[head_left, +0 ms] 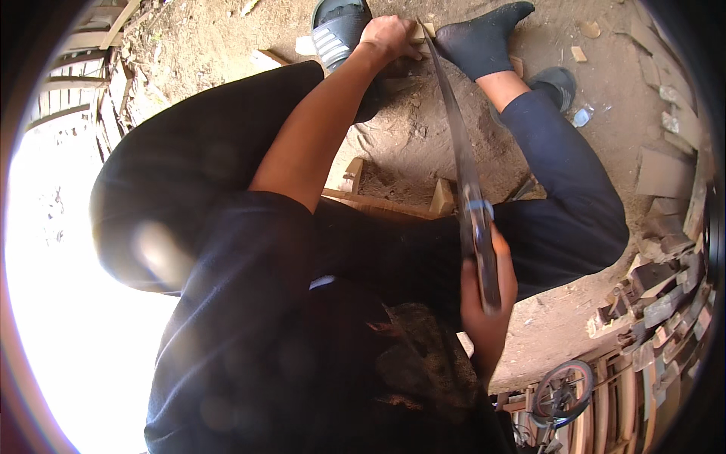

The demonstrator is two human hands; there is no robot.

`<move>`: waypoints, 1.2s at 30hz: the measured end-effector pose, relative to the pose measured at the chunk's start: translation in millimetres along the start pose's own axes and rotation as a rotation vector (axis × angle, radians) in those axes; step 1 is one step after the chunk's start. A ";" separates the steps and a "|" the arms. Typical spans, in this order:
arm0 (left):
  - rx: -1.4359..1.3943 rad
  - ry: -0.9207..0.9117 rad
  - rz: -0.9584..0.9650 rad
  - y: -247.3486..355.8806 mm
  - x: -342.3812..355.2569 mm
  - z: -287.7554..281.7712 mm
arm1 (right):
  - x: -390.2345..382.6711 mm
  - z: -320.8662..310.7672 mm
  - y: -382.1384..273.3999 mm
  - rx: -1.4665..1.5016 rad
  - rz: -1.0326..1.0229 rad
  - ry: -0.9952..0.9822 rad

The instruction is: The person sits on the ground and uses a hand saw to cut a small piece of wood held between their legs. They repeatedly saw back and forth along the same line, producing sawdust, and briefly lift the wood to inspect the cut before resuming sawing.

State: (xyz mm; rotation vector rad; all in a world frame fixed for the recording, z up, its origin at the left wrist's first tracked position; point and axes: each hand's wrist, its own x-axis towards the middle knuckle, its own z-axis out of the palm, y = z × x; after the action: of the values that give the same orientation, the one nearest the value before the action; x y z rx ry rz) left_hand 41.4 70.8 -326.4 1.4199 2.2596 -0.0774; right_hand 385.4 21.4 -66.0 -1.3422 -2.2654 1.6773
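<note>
My right hand [488,299] is wrapped round the handle of a handsaw [457,136]. The long narrow blade points away from me, and its far end lies against a small piece of wood [418,33]. My left hand [388,39] grips that wood from the left, close to the blade. Between my feet, the wood sits beside the toes of my dark sock [476,41], while my left foot wears a black striped slide sandal [339,34]. The saw handle is slightly blurred, and the underside of the wood is hidden.
A wooden frame with upright blocks [378,200] lies near my lap. Another sandal [556,87] rests behind my right ankle. Wood offcuts [266,60] lie on the dirt floor. Many wood pieces [665,306] are stacked at right, near a bicycle wheel [563,393].
</note>
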 end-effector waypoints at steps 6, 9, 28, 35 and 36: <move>0.036 0.003 0.079 4.7 10.4 5.3 | -19.5 0.1 -5.0 -0.079 -0.012 0.037; 0.048 -0.033 0.041 -1.3 -1.5 -1.0 | -10.2 6.5 -3.3 -0.077 0.026 -0.013; -0.004 -0.075 0.002 -2.6 -0.4 -9.0 | -16.2 15.7 -5.5 -0.047 0.005 0.036; 0.029 -0.054 0.011 3.5 6.3 0.5 | -26.3 -1.5 -2.5 -0.035 -0.057 -0.003; 0.027 -0.062 0.011 3.7 5.9 0.7 | -26.7 -3.8 -2.1 -0.028 -0.060 0.002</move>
State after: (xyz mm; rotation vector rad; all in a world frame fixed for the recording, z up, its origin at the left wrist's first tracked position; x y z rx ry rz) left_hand 42.7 77.3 -328.8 1.4236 2.2085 -0.1477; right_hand 402.7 7.2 -50.8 -1.2662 -2.3125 1.6316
